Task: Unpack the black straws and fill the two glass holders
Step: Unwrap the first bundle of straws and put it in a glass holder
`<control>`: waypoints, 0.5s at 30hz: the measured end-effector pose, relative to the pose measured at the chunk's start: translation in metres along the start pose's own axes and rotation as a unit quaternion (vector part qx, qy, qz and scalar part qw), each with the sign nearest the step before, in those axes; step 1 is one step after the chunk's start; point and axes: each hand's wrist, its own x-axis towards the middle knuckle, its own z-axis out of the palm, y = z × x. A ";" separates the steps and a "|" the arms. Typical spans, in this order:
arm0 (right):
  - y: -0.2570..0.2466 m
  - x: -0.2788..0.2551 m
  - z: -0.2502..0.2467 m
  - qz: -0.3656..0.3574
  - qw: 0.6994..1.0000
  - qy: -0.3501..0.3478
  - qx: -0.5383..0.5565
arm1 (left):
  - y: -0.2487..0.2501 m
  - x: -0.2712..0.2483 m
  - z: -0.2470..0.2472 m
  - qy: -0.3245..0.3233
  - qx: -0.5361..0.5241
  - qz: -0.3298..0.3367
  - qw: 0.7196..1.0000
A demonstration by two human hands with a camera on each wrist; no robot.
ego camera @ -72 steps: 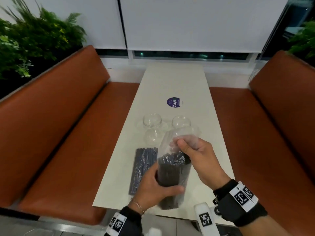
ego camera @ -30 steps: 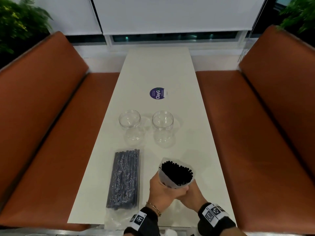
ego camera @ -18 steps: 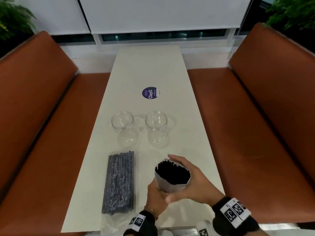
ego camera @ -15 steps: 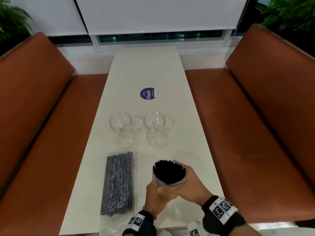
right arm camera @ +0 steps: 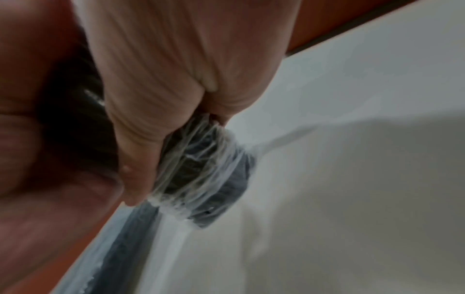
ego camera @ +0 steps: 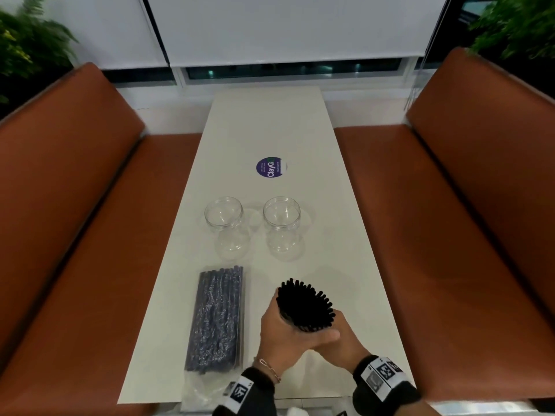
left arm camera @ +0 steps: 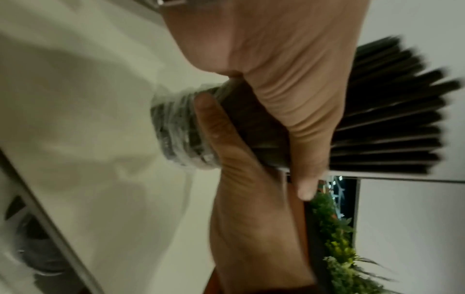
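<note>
Nearest the viewer, both hands hold one bundle of black straws over the near end of the white table. The left hand is curled round the bundle's middle, thumb across the front. The right hand, at 3 o'clock of the left, has its fingers closed on the clear plastic wrapper, which lies bunched round the bundle's lower end. The bare upper ends fan out, tilted toward 1 o'clock. At 9 o'clock of the hands a second pack of straws lies flat in its bag, overhanging the near edge. Farther, toward 12 o'clock, two glass holders stand apart, side by side: the left holder and the right holder, both holding nothing. Beyond them lies a round purple sticker. Brown benches flank the table.
</note>
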 end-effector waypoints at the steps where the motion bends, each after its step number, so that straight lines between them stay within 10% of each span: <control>1: -0.001 -0.002 -0.002 0.011 1.000 -0.018 -0.021 | -0.004 0.002 0.008 0.017 0.010 -0.015 1.000; 9: -0.028 -0.018 -0.062 0.081 0.964 -0.044 -0.249 | -0.022 0.005 0.025 0.013 0.005 -0.033 0.999; 15: -0.124 -0.011 -0.078 -0.021 0.917 -0.010 -0.399 | 0.009 0.015 -0.008 -0.060 0.052 -0.010 0.997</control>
